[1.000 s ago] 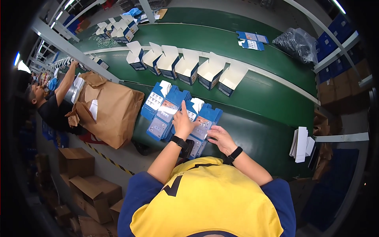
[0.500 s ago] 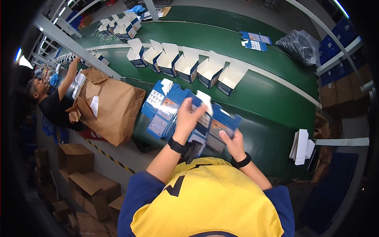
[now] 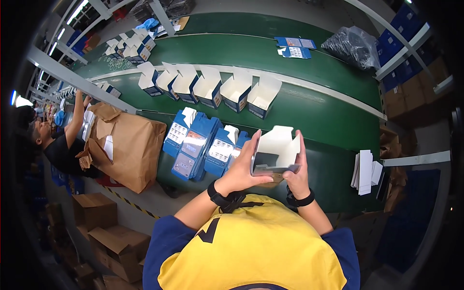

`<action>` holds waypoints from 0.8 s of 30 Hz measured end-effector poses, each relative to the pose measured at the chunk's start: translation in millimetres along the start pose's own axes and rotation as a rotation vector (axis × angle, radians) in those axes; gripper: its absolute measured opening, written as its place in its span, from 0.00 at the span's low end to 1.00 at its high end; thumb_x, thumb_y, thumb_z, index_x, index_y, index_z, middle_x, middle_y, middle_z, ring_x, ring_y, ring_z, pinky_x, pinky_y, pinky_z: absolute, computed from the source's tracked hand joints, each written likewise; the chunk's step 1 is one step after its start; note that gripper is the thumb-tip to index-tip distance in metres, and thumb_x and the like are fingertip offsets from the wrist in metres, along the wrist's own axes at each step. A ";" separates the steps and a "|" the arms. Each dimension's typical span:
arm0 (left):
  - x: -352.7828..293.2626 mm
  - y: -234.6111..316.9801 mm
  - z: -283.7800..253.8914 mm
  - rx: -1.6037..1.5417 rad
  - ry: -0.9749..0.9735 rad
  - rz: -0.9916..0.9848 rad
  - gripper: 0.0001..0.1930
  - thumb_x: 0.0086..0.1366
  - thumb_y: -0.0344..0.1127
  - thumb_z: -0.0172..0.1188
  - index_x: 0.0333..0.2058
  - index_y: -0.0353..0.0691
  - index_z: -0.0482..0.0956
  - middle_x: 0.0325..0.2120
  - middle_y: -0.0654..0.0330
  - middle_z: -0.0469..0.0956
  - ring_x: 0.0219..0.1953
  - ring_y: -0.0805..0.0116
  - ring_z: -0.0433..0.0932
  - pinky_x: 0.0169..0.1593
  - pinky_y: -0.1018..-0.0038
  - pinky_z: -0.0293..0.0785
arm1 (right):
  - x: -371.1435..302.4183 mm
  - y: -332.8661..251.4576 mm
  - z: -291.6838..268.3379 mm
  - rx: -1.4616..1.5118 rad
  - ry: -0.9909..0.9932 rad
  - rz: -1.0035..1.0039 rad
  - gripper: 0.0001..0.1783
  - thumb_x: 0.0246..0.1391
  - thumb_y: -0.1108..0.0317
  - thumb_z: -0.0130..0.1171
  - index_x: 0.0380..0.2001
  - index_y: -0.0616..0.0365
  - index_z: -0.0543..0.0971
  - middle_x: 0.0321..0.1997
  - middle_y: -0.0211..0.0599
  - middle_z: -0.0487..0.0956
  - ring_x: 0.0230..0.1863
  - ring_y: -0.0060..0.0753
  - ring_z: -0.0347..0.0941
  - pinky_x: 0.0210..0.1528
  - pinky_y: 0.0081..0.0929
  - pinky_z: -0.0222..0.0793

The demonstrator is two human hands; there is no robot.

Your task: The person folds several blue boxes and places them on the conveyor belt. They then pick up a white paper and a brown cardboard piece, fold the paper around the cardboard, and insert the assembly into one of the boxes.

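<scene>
Between my two hands is a small carton (image 3: 275, 151), squared out into a box, its white inside facing up. My left hand (image 3: 241, 166) grips its left side, with the thumb along the near edge. Against the right side presses my right hand (image 3: 298, 169), thumb at the near corner. Left of my left hand lie flat, folded blue cartons: a taller stack (image 3: 195, 150) and a smaller stack (image 3: 221, 151) beside it. Beyond them stands a row of several opened cartons (image 3: 209, 89), lids raised, on the green belt.
A large brown paper bag (image 3: 130, 150) stands left of the stacks, with a co-worker (image 3: 63, 140) behind it. White card pieces (image 3: 365, 171) lie at the right. Flat cartons (image 3: 295, 47) and a clear plastic bag (image 3: 352, 47) rest on the far belt (image 3: 227, 31).
The flat carton in my hands has been opened out into a box shape. My hands have moved a little right and now hold it from both sides. The view has shifted slightly.
</scene>
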State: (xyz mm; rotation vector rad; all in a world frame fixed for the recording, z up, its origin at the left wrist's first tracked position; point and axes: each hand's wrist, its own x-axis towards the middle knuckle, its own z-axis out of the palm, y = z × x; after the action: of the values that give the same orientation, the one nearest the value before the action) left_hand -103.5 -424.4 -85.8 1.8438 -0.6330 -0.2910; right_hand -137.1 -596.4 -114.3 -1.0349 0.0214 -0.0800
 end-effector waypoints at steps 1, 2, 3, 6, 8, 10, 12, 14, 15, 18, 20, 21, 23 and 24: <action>1.8 1.1 -6.5 0.096 0.026 0.041 0.56 0.42 0.42 0.73 0.64 0.36 0.44 0.58 0.44 0.55 0.60 0.48 0.58 0.62 0.64 0.54 | 0.2 -4.6 -0.7 0.003 0.006 0.001 0.69 0.25 0.50 0.78 0.66 0.56 0.44 0.64 0.41 0.57 0.64 0.35 0.55 0.64 0.30 0.50; 4.0 2.1 -10.8 0.095 0.023 0.038 0.56 0.42 0.42 0.73 0.64 0.36 0.44 0.58 0.44 0.55 0.60 0.48 0.58 0.62 0.64 0.54 | 2.5 -9.8 -3.9 -0.010 -0.076 -0.009 0.67 0.27 0.51 0.77 0.66 0.56 0.45 0.64 0.42 0.57 0.64 0.35 0.55 0.64 0.30 0.50; 6.5 3.3 -15.1 0.100 0.020 0.068 0.55 0.42 0.41 0.73 0.63 0.36 0.45 0.58 0.44 0.56 0.59 0.47 0.58 0.62 0.63 0.54 | 5.2 -14.8 -6.6 -0.023 -0.158 -0.018 0.64 0.30 0.53 0.76 0.66 0.56 0.47 0.64 0.42 0.57 0.64 0.35 0.54 0.64 0.30 0.50; 9.2 4.2 -19.5 0.112 0.020 0.128 0.55 0.41 0.40 0.74 0.63 0.35 0.47 0.57 0.45 0.57 0.58 0.45 0.60 0.62 0.61 0.55 | 10.4 -26.7 -2.9 -0.097 -0.202 0.016 0.58 0.35 0.56 0.74 0.65 0.57 0.49 0.64 0.43 0.57 0.65 0.35 0.53 0.64 0.30 0.49; 6.0 4.0 -15.0 0.173 0.079 0.174 0.52 0.41 0.41 0.74 0.62 0.41 0.50 0.56 0.44 0.56 0.56 0.44 0.62 0.59 0.59 0.59 | 13.1 -32.6 2.0 -0.221 -0.124 0.102 0.50 0.42 0.60 0.70 0.64 0.59 0.52 0.64 0.44 0.58 0.66 0.36 0.52 0.64 0.31 0.49; 4.6 2.3 -9.3 0.203 0.109 0.198 0.51 0.41 0.41 0.74 0.62 0.44 0.52 0.56 0.44 0.56 0.56 0.44 0.63 0.58 0.59 0.61 | 14.7 -34.2 12.1 -0.200 -0.102 0.034 0.48 0.44 0.62 0.68 0.64 0.58 0.53 0.63 0.44 0.60 0.65 0.35 0.54 0.64 0.31 0.49; 6.2 -1.0 -1.1 0.211 0.169 0.378 0.52 0.40 0.42 0.76 0.62 0.51 0.53 0.55 0.43 0.57 0.54 0.45 0.64 0.55 0.61 0.64 | 15.9 -34.4 20.7 -0.159 -0.056 -0.102 0.42 0.48 0.66 0.65 0.63 0.58 0.55 0.61 0.43 0.63 0.63 0.35 0.57 0.63 0.30 0.51; 6.1 -2.7 -0.8 0.214 0.201 0.469 0.52 0.39 0.43 0.77 0.62 0.54 0.54 0.55 0.43 0.58 0.54 0.46 0.65 0.54 0.62 0.66 | 17.8 -36.5 17.7 0.108 -0.067 -0.030 0.41 0.49 0.66 0.64 0.63 0.58 0.56 0.61 0.42 0.63 0.62 0.34 0.58 0.63 0.30 0.52; 7.4 0.6 -3.4 0.216 0.178 0.461 0.49 0.39 0.43 0.77 0.60 0.56 0.57 0.54 0.43 0.58 0.53 0.45 0.65 0.54 0.61 0.66 | 18.5 -37.2 14.5 0.376 -0.076 0.043 0.40 0.49 0.66 0.63 0.62 0.58 0.57 0.61 0.42 0.63 0.60 0.34 0.59 0.62 0.30 0.53; 7.6 4.5 -9.5 0.217 0.132 0.447 0.44 0.39 0.44 0.76 0.57 0.59 0.63 0.54 0.42 0.58 0.53 0.43 0.66 0.53 0.60 0.67 | 18.3 -37.0 12.1 0.408 -0.074 0.097 0.37 0.51 0.66 0.62 0.62 0.58 0.58 0.61 0.42 0.63 0.58 0.34 0.61 0.61 0.29 0.54; 5.5 3.4 -12.3 0.250 0.059 0.375 0.40 0.39 0.45 0.77 0.52 0.55 0.67 0.53 0.42 0.59 0.53 0.44 0.66 0.53 0.61 0.67 | 17.2 -36.4 11.6 -0.061 -0.055 0.054 0.35 0.53 0.64 0.60 0.62 0.57 0.58 0.63 0.43 0.61 0.56 0.35 0.63 0.60 0.29 0.55; 4.9 3.1 -13.0 0.266 0.022 0.340 0.38 0.38 0.45 0.77 0.50 0.53 0.68 0.53 0.43 0.59 0.54 0.45 0.65 0.53 0.61 0.66 | 16.3 -34.8 10.7 -0.062 -0.054 0.054 0.35 0.53 0.64 0.60 0.62 0.57 0.58 0.63 0.43 0.61 0.56 0.35 0.63 0.60 0.29 0.55; 4.6 3.8 -13.7 0.258 0.010 0.314 0.38 0.38 0.45 0.77 0.50 0.53 0.68 0.52 0.43 0.60 0.53 0.45 0.66 0.53 0.60 0.66 | 14.1 -29.1 7.3 -0.276 -0.096 -0.053 0.31 0.54 0.63 0.59 0.59 0.57 0.63 0.65 0.44 0.59 0.56 0.36 0.63 0.60 0.29 0.56; 4.5 4.7 -14.2 0.251 -0.002 0.287 0.39 0.38 0.45 0.77 0.50 0.52 0.67 0.52 0.43 0.60 0.53 0.45 0.66 0.53 0.60 0.66 | 13.4 -28.0 6.1 -0.383 -0.117 -0.106 0.29 0.54 0.63 0.59 0.58 0.57 0.65 0.66 0.44 0.58 0.56 0.37 0.63 0.60 0.29 0.56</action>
State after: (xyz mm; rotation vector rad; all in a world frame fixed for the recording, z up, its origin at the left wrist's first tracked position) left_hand -94.2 -416.8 -75.9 1.9578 -0.9585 -0.0231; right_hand -125.0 -606.3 -86.8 -1.4224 -0.1289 -0.1147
